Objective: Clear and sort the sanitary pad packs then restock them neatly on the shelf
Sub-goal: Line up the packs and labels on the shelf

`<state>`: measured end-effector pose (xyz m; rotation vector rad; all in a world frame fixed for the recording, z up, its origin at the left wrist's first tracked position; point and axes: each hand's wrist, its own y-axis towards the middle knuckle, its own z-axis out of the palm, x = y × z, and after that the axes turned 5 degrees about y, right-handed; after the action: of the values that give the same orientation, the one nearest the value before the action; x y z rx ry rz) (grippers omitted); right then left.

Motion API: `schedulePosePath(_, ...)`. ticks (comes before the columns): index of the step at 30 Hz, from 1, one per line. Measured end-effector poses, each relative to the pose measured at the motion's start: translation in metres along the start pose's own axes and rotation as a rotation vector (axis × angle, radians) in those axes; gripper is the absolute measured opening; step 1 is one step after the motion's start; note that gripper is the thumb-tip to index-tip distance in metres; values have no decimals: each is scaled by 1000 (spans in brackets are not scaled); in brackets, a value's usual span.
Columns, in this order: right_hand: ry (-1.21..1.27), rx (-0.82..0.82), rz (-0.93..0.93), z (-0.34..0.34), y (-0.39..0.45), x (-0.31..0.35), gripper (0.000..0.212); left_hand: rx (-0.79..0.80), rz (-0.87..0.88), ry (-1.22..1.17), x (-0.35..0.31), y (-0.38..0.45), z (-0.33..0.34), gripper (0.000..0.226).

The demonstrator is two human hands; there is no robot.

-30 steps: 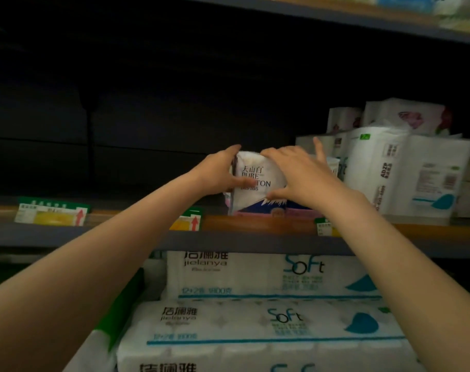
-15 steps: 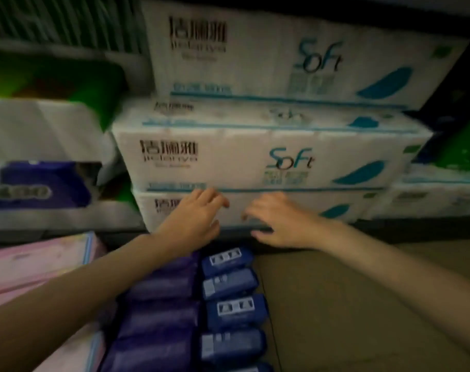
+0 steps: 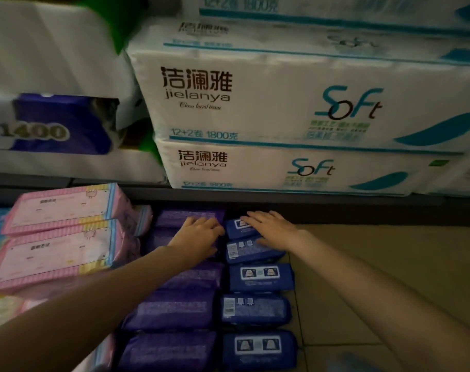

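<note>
Sanitary pad packs lie sorted on the floor in columns. A column of dark blue packs (image 3: 260,280) runs toward me, with a column of purple packs (image 3: 174,310) just left of it. Two pink packs (image 3: 59,237) lie further left. My left hand (image 3: 199,234) rests flat on the far purple packs, fingers reaching toward the top one (image 3: 174,217). My right hand (image 3: 271,229) lies with straight fingers across the two farthest blue packs (image 3: 239,225). Neither hand grips anything.
Large white "Soft" tissue bundles (image 3: 282,108) are stacked on the bottom shelf behind the packs, with a blue "1400" bundle (image 3: 59,124) at left. A dark shelf base (image 3: 335,208) runs across. Tan floor tiles (image 3: 362,264) lie at right.
The view dropped from the upper shelf, where both hands held a white pack, to the floor. Both hands came down empty and now rest on the purple and blue packs.
</note>
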<state>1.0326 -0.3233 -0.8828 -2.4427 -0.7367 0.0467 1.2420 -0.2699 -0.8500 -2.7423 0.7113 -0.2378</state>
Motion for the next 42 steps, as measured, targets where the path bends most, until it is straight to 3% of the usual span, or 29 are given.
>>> schedulePosePath(3, 1, 67, 50, 8, 3, -6, 64, 8, 15, -44, -3, 4, 7, 53)
schedulePosePath(7, -67, 3, 101, 10, -7, -25, 52, 5, 98, -45, -15, 20, 13, 53)
schedulePosePath(11, -114, -6, 172, 20, -24, -45, 67, 149, 209, 44, -37, 44, 17, 56)
schedulePosePath(15, -99, -49, 190, 32, -30, -49, 71, 168, 224, 94, -52, 73, 13, 57)
schedulePosePath(21, -58, -156, 263, 47, -19, -48, 59, 226, 184, 210, -63, 93, 18, 82)
schedulePosePath(24, 87, -170, 332, 54, -19, -52, 58, 249, 181, 210, -60, 87, 29, 81)
schedulePosePath(28, 303, -193, 408, 44, -43, -51, 57, 200, 207, 255, -62, 84, 34, 63)
schedulePosePath(31, 317, -172, 430, 17, -68, -46, 53, 199, 248, 179, -59, 91, 3, 63)
schedulePosePath(34, 295, -98, 441, -34, -97, -37, 46, 331, 309, 1, -34, 92, -52, 71)
schedulePosePath(38, 312, 18, 328, -141, -148, -4, 49, 513, 368, -233, 10, 56, -152, 54)
schedulePosePath(42, 200, -167, 213, -260, -216, 43, 39, 432, 308, -311, 52, -19, -270, 41)
